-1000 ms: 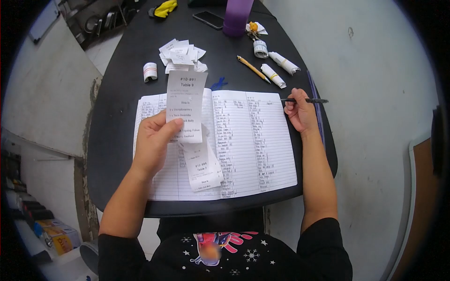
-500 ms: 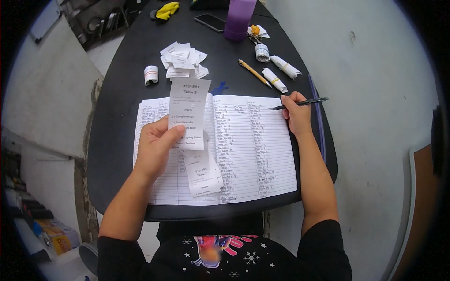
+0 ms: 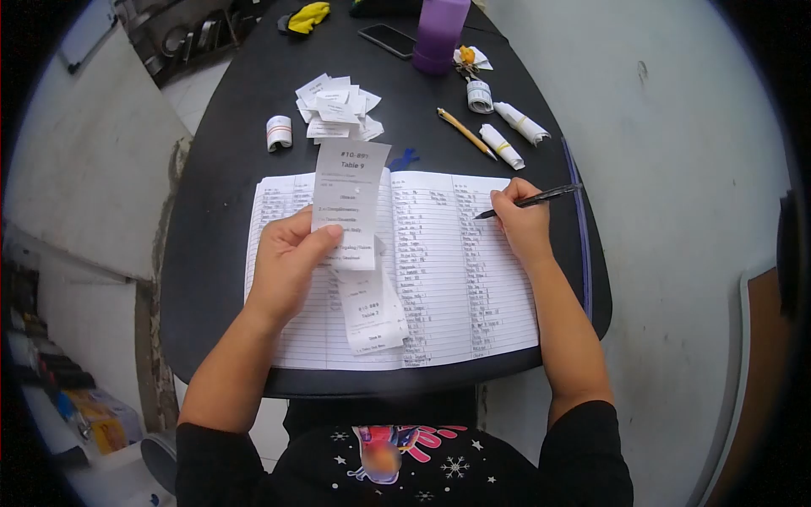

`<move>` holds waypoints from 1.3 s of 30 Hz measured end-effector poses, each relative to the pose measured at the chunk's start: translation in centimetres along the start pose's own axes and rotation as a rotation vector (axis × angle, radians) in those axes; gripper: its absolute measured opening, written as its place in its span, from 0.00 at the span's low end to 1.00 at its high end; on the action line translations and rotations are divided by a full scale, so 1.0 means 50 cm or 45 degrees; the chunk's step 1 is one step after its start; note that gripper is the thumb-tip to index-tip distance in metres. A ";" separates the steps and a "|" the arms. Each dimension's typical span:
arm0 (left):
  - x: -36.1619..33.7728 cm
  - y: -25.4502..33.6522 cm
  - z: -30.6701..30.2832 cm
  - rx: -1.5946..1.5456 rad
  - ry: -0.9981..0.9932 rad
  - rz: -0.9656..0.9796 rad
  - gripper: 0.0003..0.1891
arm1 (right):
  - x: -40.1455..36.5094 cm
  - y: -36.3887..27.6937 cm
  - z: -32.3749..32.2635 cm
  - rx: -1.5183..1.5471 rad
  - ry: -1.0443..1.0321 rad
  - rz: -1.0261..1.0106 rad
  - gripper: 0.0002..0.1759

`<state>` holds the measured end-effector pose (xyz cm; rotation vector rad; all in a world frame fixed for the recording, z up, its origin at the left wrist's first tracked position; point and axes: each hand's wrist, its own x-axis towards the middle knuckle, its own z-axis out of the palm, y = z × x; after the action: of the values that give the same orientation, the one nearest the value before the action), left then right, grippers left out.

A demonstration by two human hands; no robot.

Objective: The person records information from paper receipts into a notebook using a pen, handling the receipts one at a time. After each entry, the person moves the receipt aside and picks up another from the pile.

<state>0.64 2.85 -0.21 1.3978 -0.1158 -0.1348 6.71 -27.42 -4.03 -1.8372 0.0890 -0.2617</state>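
Note:
Pinched between the thumb and fingers of my left hand (image 3: 296, 253) is a printed paper receipt (image 3: 351, 182), headed "Table 9", held up over the left page. Below it hangs another printed slip (image 3: 372, 317), marked "Table 2", over the middle of the notebook. My right hand (image 3: 525, 224) grips a black pen (image 3: 547, 196), its tip at the handwritten column on the right page. Under both hands lies the open lined notebook (image 3: 431, 279), its pages filled with handwritten lists. Part of the left page is hidden by my left hand and the receipts.
Beyond the notebook are a heap of receipts (image 3: 338, 110), a rolled slip (image 3: 279, 133), a wooden-coloured pen (image 3: 466, 133) and several paper rolls (image 3: 503, 147). Farther back stand a purple bottle (image 3: 439, 38), a phone (image 3: 387, 40) and a yellow-and-black item (image 3: 306, 19). A wall runs along the right.
My right hand has moved slightly left and down, taking the pen tip lower on the right page's column. My left hand still holds the receipt; the whole view has shifted slightly.

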 end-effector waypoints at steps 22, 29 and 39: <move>-0.001 0.002 0.013 0.016 0.075 0.052 0.10 | -0.002 -0.001 0.010 -0.288 0.053 -0.119 0.16; -0.003 0.007 0.012 0.019 0.061 0.037 0.10 | 0.000 0.007 0.005 -0.279 0.035 -0.136 0.15; 0.004 0.008 0.005 0.015 -0.037 -0.092 0.13 | 0.000 0.001 -0.001 0.202 -0.043 0.025 0.16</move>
<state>0.81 2.61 0.21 1.4127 -0.0904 -0.2148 6.69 -27.49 -4.05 -1.6818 0.0614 -0.2177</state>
